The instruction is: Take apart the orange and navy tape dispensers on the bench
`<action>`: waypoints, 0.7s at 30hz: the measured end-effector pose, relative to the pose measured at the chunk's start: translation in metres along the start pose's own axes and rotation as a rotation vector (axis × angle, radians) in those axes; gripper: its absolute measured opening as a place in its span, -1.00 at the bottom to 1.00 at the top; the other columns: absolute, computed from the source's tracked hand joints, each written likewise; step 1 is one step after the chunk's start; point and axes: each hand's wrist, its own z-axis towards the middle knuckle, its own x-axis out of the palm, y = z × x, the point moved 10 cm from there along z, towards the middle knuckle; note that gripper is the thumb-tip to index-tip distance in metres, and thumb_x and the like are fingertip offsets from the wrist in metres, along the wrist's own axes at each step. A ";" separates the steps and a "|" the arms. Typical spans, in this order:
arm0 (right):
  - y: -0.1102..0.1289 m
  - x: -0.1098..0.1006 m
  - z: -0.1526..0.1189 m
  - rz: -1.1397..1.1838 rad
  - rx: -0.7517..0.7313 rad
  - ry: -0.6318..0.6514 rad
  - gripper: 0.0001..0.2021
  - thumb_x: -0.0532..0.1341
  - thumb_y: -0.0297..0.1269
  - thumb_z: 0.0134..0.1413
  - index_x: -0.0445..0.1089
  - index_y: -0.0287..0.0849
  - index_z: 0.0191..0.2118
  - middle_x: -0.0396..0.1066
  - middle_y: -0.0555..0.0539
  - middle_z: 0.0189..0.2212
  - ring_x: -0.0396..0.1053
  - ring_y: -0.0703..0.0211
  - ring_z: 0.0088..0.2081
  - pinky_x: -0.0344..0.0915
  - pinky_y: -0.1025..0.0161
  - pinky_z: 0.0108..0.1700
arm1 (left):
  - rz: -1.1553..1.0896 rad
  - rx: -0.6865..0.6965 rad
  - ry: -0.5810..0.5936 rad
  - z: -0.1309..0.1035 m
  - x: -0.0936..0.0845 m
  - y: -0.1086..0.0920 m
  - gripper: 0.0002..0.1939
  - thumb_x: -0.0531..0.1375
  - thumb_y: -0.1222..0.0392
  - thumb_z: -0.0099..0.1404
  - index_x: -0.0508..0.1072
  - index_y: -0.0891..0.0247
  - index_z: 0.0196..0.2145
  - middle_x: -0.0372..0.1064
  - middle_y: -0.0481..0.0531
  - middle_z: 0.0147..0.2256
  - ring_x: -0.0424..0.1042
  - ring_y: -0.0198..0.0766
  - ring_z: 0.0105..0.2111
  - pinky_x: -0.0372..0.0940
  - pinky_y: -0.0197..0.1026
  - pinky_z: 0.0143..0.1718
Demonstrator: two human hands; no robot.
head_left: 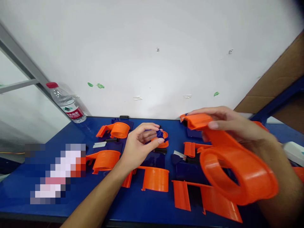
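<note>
My left hand (136, 144) pinches a small dark blue plastic piece (159, 134) between thumb and fingers above the middle of the table. Behind that piece, part of an orange dispenser (163, 144) shows on the table. Raised on the right, my right hand (225, 122) grips an orange tape dispenser (254, 172) by its narrow head, with the big ring hanging toward me. Below it lies another orange dispenser (218, 201). A further one (155, 180) lies in front of my left wrist.
More orange dispensers (106, 160) lie on the blue table (147, 207), with metal blades (99, 144) and black pieces (160, 151) among them. A water bottle (73, 109) stands at the back left. The white wall (147, 57) rises behind; a pixelated patch hides the left.
</note>
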 end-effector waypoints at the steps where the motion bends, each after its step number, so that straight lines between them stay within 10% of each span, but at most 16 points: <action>1: 0.001 -0.013 -0.006 0.017 0.013 -0.044 -0.62 0.47 -0.17 -0.02 0.61 -0.01 -0.02 0.63 -0.07 -0.13 0.59 0.09 -0.25 0.53 0.29 -0.25 | 0.043 -0.036 -0.007 0.000 0.001 0.005 -0.74 0.44 0.25 0.14 0.47 0.25 -0.26 0.49 0.07 -0.04 0.59 -0.20 -0.13 0.50 -0.15 -0.02; 5: 0.003 -0.053 -0.027 0.049 0.035 -0.150 -0.59 0.48 -0.17 -0.08 0.62 0.03 -0.02 0.64 -0.07 -0.20 0.58 0.14 -0.39 0.53 0.35 -0.40 | 0.257 -0.092 0.091 0.003 0.019 0.008 -0.70 0.39 0.11 0.22 0.32 0.23 -0.32 0.53 0.02 -0.24 0.60 -0.20 -0.26 0.49 -0.17 -0.18; 11: 0.007 -0.057 -0.031 0.044 0.015 -0.139 -0.62 0.48 -0.20 -0.07 0.63 0.06 -0.04 0.63 -0.09 -0.17 0.56 0.12 -0.40 0.54 0.29 -0.39 | 0.792 0.085 0.469 0.042 0.088 -0.008 -0.82 0.30 0.07 0.35 0.46 0.22 -0.25 0.53 0.01 -0.33 0.53 -0.19 -0.33 0.36 -0.18 -0.28; 16: 0.008 -0.050 -0.030 0.073 0.026 -0.119 -0.60 0.46 -0.22 -0.06 0.62 0.01 -0.02 0.63 -0.08 -0.25 0.53 0.15 -0.46 0.51 0.28 -0.41 | 0.964 -0.090 0.656 0.084 0.134 0.050 -0.92 0.27 0.32 0.35 0.54 0.29 -0.19 0.55 0.09 -0.24 0.54 -0.13 -0.17 0.37 -0.11 -0.06; 21: 0.015 -0.051 -0.031 0.056 -0.010 -0.115 -0.64 0.45 -0.23 -0.06 0.63 0.02 -0.06 0.63 -0.07 -0.24 0.54 0.15 -0.44 0.50 0.28 -0.42 | 0.984 -0.277 0.633 0.102 0.149 0.105 -0.65 0.22 0.09 0.43 0.41 0.27 0.10 0.40 0.16 0.06 0.48 -0.09 -0.03 0.45 0.04 -0.04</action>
